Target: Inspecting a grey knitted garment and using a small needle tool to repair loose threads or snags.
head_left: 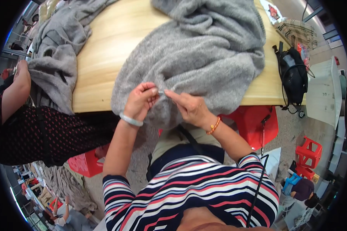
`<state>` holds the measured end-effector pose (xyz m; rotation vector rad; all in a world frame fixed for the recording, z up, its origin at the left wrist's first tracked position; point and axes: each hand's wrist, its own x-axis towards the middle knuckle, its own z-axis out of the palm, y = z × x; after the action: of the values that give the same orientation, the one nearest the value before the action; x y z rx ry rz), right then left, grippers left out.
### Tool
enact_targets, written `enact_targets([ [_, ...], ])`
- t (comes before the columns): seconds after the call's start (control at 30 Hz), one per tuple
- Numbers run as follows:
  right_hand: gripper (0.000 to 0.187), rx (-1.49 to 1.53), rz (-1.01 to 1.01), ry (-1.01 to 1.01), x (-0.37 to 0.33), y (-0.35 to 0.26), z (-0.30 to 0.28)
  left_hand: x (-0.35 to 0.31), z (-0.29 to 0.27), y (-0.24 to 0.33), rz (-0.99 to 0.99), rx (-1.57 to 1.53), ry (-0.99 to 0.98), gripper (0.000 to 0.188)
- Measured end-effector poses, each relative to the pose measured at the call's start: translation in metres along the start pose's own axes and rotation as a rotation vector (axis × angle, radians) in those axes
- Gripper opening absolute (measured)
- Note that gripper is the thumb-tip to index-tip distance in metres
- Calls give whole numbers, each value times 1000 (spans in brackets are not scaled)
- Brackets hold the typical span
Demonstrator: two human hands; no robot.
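Observation:
A large grey knit fabric lies in folds over the table, its near part hanging over the front edge toward my lap. Just above that part, my left hand is closed in a pinch, thumb against index finger. Between its fingertips and my right index finger shows a tiny pale, shiny thing, too small to name. My right hand rests on the fabric with the index finger stretched toward that thing and the other fingers curled under. What those curled fingers hold, if anything, is hidden.
The pale wooden table bears another grey knit piece at left, beside a co-worker's arm. A black bag sits by its right edge. Red stools stand below. More people are in the background.

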<state>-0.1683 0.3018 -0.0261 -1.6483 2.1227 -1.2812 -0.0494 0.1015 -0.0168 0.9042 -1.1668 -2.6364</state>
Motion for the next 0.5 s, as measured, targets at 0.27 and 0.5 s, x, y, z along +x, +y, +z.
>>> enact_targets([
  [0.27, 51, 53, 82, -14, -3, -8, 8, -16, 14, 0, 105, 218, 77, 42],
  [0.5, 49, 117, -6, -50, -9, 3, 3, -13, 5, -3, 123, 319, 81, 44],
])
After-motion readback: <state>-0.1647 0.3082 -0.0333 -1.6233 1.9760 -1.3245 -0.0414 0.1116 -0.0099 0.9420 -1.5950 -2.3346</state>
